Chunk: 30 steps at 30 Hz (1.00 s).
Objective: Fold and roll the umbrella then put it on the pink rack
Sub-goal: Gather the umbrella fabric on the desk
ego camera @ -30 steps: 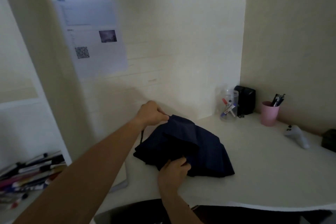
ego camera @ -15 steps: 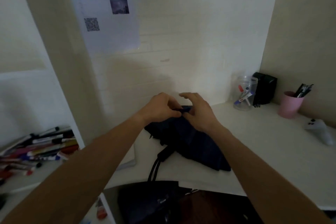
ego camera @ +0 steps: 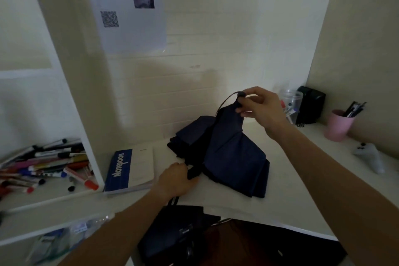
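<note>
On the desk (ego camera: pixel 302 157), right grip (ego camera: pixel 262 107) pinches the umbrella (ego camera: pixel 228 153) tip; left grip (ego camera: pixel 176 179) clasps its handle.

Umbrella (ego camera: pixel 228 155): dark navy, collapsed, fabric bunched on the white desk (ego camera: pixel 302 179).
Right hand (ego camera: pixel 262 107): raised above the desk, pinching a tip of the canopy so the fabric peaks upward.
Left hand (ego camera: pixel 176 179): low, gripping the black handle end at the desk's near edge.
Notebook (ego camera: pixel 131 168): blue and white, just left of the umbrella.
Pink cup (ego camera: pixel 338 125): far right, holding pens.
Markers (ego camera: pixel 43 166): heaped on the left shelf.
</note>
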Available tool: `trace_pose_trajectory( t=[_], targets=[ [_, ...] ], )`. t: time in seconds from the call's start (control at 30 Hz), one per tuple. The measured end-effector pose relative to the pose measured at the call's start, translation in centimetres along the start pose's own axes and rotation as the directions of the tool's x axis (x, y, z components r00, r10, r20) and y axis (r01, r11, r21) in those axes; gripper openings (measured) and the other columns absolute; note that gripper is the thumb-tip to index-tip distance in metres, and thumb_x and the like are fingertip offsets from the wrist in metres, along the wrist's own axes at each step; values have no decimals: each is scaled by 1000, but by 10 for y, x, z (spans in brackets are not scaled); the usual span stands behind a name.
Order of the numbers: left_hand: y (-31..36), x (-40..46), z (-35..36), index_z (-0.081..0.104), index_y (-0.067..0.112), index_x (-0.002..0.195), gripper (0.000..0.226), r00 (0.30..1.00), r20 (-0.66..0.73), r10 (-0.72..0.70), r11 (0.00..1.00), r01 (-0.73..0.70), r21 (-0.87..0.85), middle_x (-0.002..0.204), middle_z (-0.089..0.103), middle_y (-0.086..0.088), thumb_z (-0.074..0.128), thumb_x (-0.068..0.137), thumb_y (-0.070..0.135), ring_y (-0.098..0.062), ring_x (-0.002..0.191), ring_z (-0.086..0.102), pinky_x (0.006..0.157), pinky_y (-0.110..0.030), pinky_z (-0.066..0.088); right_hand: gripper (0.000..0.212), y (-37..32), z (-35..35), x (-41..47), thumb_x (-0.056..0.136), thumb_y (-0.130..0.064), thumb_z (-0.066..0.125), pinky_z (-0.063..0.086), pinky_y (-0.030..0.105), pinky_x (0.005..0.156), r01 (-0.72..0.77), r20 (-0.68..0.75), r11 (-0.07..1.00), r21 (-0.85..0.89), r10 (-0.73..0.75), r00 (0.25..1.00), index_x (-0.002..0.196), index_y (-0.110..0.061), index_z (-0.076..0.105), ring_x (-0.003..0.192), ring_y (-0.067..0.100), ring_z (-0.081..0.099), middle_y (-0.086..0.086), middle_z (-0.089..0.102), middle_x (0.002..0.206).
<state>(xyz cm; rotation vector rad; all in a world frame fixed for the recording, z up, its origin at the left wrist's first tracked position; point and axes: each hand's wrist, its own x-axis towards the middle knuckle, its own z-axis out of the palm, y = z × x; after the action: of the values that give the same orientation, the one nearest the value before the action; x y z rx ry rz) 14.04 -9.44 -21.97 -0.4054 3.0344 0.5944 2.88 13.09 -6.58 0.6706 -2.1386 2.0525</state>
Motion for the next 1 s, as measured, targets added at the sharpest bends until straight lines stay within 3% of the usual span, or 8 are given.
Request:
trace_pose_trajectory(
  t=[0.1,0.2,0.3,0.37,0.43,0.73,0.87,1.0],
  targets=[
    [-1,9,1,40,21,66,41,1000,-7,5,1000,-5,-14,72,50,6,59,96,40,-11,72,53,58,-26,42,14,-13,-10,6,92,-7,69,59,27,62,8,-23,999,31,-7,1000,105,-4,67,65,18,69,10,74,84],
    [3,13,-10,51,19,80,24,992,112,-53,918,93,-386,80,60,1,66,96,29,-7,69,57,59,-16,49,13,-25,-18,17,90,-4,70,57,27,61,22,-47,997,79,-19,999,102,-5,67,65,18,66,12,75,88],
    [5,20,-23,62,0,110,26,977,180,-116,474,214,-854,96,72,-18,71,94,18,-24,77,71,75,-36,63,11,-37,-22,37,88,1,70,61,28,74,50,-73,990,130,-41,996,98,-3,68,69,17,69,14,74,89],
    [9,28,-32,66,-9,110,30,969,207,-136,230,234,-945,92,75,-21,68,96,18,-25,72,74,64,-33,63,9,-45,-22,54,87,3,70,62,30,80,65,-69,983,172,-54,996,93,-4,68,74,20,71,14,73,88],
    [15,38,-41,67,-12,106,25,967,214,-136,106,229,-968,93,75,-23,64,98,11,-26,70,75,57,-29,62,8,-51,-19,71,88,3,70,61,31,83,57,-53,979,197,-47,997,92,-4,67,80,22,72,14,72,89],
    [41,112,-119,66,-8,109,17,978,-198,-70,170,-184,-968,121,64,-30,59,94,-12,-43,109,67,73,-33,64,20,-83,-43,84,89,1,70,60,29,85,84,-63,934,348,-66,996,108,2,66,90,24,74,18,73,101],
    [29,131,-112,64,-5,115,28,978,-199,-63,209,-182,-961,123,64,-28,56,92,-18,-39,108,67,76,-29,63,20,-56,-47,42,85,4,72,62,29,82,28,-38,965,260,-18,999,104,8,66,93,28,73,23,73,104],
    [12,135,-58,58,-10,127,35,989,-105,-106,311,-67,-948,129,62,-28,51,94,-19,-33,104,66,96,-40,54,11,9,-44,-18,84,4,74,62,32,84,-112,10,984,141,112,994,93,-1,70,93,30,73,22,76,100]
  ],
)
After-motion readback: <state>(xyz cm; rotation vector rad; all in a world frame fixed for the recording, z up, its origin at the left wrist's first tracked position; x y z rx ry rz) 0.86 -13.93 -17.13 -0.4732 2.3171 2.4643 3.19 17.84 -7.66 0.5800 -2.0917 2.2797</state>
